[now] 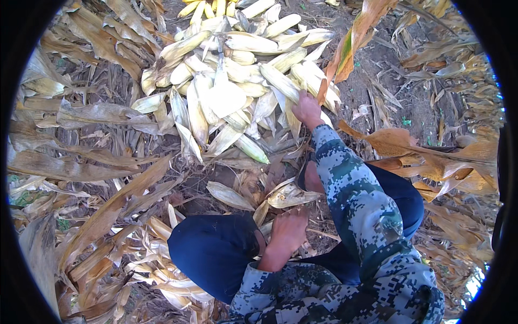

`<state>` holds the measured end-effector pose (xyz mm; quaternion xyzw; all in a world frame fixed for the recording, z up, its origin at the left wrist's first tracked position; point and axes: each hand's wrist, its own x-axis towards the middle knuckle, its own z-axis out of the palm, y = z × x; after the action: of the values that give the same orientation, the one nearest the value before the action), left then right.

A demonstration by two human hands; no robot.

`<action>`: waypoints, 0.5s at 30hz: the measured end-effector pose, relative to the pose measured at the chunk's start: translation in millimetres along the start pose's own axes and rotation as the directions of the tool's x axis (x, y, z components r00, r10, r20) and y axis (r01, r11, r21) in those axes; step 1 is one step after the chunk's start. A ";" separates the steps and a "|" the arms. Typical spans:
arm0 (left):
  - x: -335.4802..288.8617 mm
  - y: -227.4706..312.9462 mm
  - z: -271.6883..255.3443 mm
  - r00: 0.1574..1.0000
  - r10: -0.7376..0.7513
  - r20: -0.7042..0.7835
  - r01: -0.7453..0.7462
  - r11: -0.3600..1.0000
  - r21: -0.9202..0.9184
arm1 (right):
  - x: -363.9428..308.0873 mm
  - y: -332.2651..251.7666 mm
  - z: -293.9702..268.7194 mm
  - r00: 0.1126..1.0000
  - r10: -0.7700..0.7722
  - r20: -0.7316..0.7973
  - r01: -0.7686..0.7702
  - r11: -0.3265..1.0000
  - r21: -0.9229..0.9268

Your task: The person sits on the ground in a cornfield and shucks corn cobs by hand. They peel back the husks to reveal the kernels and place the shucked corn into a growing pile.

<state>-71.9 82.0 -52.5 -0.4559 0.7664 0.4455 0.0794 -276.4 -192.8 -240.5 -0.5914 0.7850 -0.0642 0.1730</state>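
Observation:
An ear of corn in its pale dry husk (279, 82) lies at the right of a heap of unhusked corn (237, 70). My right hand (307, 110) reaches out to it, fingers closed round its near end. Between my knees, my left hand (288, 232) is curled with its back up; its fingers hide whatever they may hold. Just beyond it is a loose corn husk (291, 195), and another husked piece (231, 195) rests to its left. A greenish-tipped ear (251, 148) sits at the heap's near edge.
Bare yellow cobs (216, 7) lie at the far end of the heap. A dry brown corn leaf (350, 46) stands up close to my right hand. Dry stalks and leaves (97, 121) cover the ground at left; stripped husks (162, 270) lie beside my left knee (213, 251).

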 end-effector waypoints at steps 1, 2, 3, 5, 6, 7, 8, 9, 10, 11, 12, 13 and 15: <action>0.5 -0.1 0.9 1.000 -0.002 -0.008 0.002 1.000 -0.009 | -2.1 6.3 5.0 0.997 -0.038 -0.069 0.037 0.999 -0.010; 1.4 -0.6 1.2 1.000 -0.003 -0.016 0.003 1.000 -0.018 | -0.8 10.7 9.9 0.999 -0.029 -0.015 0.029 1.000 -0.006; 1.2 -0.7 1.2 1.000 -0.004 -0.027 0.004 1.000 0.001 | -4.3 9.0 10.5 0.999 -0.025 0.046 0.025 1.000 -0.003; 2.7 -2.3 0.5 0.999 0.000 -0.033 0.001 1.000 0.008 | -17.7 4.8 13.7 0.994 -0.022 0.111 0.019 0.999 0.031; 1.7 -1.3 0.2 0.999 0.006 -0.035 -0.006 1.000 0.012 | -30.1 1.8 16.6 0.986 -0.021 0.168 0.007 0.997 0.082; 2.0 -0.8 0.2 0.999 0.011 -0.037 -0.011 1.000 0.012 | -39.2 -0.5 18.9 0.976 -0.026 0.218 -0.004 0.991 0.134; 2.3 -1.2 2.4 0.999 0.016 -0.039 -0.016 1.000 0.012 | -49.9 -0.6 19.5 0.963 -0.033 0.267 -0.017 0.983 0.184; 2.2 -1.7 4.5 0.999 0.024 -0.041 -0.023 1.000 0.014 | -61.5 3.7 24.0 0.957 -0.055 0.284 -0.021 0.966 0.258; 3.8 -4.2 10.6 0.996 0.037 -0.079 -0.035 0.999 0.028 | -74.0 7.6 28.6 0.951 -0.079 0.299 -0.026 0.943 0.331; 3.5 -7.6 17.5 0.991 0.023 -0.130 -0.018 0.999 0.036 | -87.1 -5.0 32.0 0.923 -0.050 0.382 -0.114 0.912 0.395; 0.1 -10.2 25.4 0.984 0.008 -0.180 0.000 0.999 0.043 | -103.5 -14.9 35.2 0.832 0.001 0.555 -0.364 0.757 0.543; 2.1 -7.2 20.6 0.989 0.010 -0.147 -0.002 0.999 0.054 | -115.4 -5.0 34.2 0.815 0.024 0.579 -0.442 0.673 0.593; 6.1 -1.3 8.8 0.997 0.009 -0.080 -0.002 0.997 0.080 | -137.9 11.2 28.4 0.780 0.103 0.618 -0.582 0.483 0.654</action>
<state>-77.0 84.5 -61.7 -0.4677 0.7875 0.3960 0.0656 -243.5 -55.4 -243.3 -0.2584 0.6938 -0.2280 0.6324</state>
